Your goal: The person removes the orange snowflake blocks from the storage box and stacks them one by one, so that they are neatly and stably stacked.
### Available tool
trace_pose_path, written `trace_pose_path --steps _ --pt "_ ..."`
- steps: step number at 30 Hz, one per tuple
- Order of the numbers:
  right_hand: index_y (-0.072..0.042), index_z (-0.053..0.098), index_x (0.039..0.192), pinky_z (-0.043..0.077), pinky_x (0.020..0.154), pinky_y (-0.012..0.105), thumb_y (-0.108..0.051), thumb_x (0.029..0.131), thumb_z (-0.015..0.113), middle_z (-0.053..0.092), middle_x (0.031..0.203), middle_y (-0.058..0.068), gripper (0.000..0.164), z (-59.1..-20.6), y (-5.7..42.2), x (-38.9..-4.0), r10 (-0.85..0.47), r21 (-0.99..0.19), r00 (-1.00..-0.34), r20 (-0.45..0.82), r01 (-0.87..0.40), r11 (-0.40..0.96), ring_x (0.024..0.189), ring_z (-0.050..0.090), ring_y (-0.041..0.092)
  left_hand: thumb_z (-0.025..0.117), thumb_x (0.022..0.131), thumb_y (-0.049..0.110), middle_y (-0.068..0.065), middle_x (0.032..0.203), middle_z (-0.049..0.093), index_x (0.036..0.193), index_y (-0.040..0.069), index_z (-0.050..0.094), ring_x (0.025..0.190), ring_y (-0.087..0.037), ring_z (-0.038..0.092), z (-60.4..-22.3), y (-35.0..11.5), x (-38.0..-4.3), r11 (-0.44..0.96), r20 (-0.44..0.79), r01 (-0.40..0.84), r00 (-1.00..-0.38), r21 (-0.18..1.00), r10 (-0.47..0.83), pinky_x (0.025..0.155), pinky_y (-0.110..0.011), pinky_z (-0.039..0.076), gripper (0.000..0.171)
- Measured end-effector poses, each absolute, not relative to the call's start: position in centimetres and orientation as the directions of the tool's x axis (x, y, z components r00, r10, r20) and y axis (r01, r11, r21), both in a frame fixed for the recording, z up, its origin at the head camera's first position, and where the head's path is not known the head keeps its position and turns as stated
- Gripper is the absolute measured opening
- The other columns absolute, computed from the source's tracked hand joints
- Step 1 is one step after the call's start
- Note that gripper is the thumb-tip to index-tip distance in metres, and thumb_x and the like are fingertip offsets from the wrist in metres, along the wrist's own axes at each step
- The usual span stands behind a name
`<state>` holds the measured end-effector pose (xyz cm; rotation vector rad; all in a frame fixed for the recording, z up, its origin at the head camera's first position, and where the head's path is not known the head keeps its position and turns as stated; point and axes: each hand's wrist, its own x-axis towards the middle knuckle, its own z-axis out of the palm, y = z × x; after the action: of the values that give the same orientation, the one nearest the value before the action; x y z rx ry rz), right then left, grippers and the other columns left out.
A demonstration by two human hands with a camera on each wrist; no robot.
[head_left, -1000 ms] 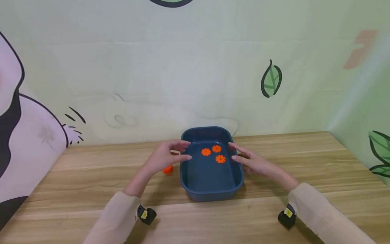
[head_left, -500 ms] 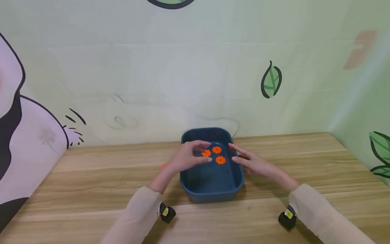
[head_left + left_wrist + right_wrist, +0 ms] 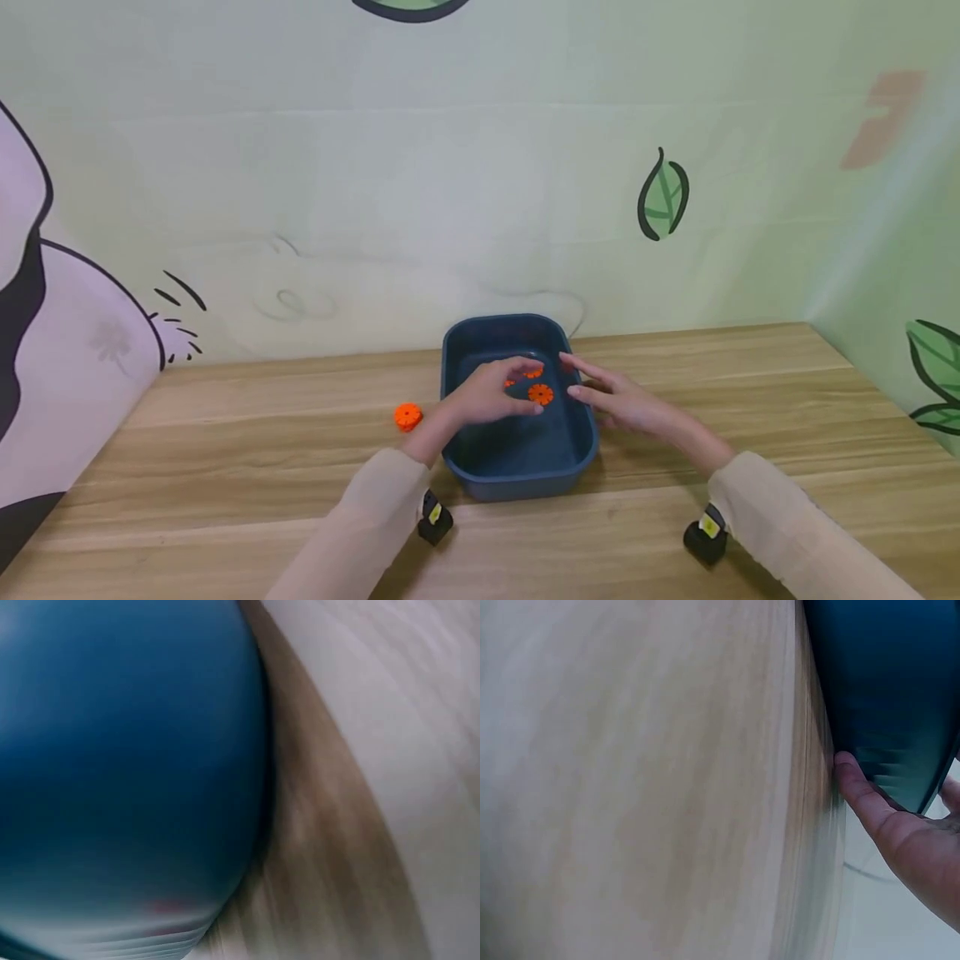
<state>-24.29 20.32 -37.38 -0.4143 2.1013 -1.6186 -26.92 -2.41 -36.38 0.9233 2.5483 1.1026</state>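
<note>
A dark blue plastic tub (image 3: 517,490) stands on the wooden table near the wall. Orange notched discs lie inside; one orange disc (image 3: 541,394) shows whole, others are partly behind my left hand. That left hand (image 3: 487,392) is over the tub's inside, thumb and fingers spread in a loose arc with nothing visible between them. On the tub's right side, my right hand (image 3: 626,404) holds the wall, fingertips over the rim; in the right wrist view a finger (image 3: 877,810) lies along the outer wall. The left wrist view is blurred and shows the tub's outside.
A small stack of orange discs (image 3: 408,416) sits on the table (image 3: 262,467) left of the tub, close to my left forearm. A printed wall sheet (image 3: 375,208) rises right behind the table's back edge, and another stands at the right.
My left hand has moved right, from the tub's left rim to over its inside, covering some discs and uncovering the stack on the table. The right hand stays in place.
</note>
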Motion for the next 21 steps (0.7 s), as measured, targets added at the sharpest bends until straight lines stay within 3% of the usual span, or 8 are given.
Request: trace_pose_path --steps 14,21 --pt "-0.014 0.011 0.147 0.038 0.094 0.05 -0.028 0.094 0.049 0.005 0.15 0.022 0.066 -37.2 20.1 -24.0 -0.516 -0.97 -0.842 -0.158 0.035 0.24 0.129 0.025 0.045 0.064 0.085 0.021 -0.008 0.141 0.039 0.14 0.012 0.035 0.125 -0.021 0.039 -36.6 -1.1 -27.4 0.684 -0.222 0.429 -0.729 0.59 0.648 0.106 -0.041 0.028 0.063" --pt "-0.014 0.012 0.147 0.039 0.093 0.05 -0.027 0.095 0.048 0.003 0.15 0.021 0.064 -37.1 20.2 -24.1 -0.509 -0.97 -0.846 -0.16 0.039 0.241 0.128 0.026 0.046 0.063 0.086 0.019 -0.005 0.13 0.052 0.13 0.01 0.048 0.116 -0.017 0.047 -36.9 -0.8 -27.6 0.684 -0.187 0.505 -0.716 0.526 0.672 0.102 -0.036 0.033 0.047"
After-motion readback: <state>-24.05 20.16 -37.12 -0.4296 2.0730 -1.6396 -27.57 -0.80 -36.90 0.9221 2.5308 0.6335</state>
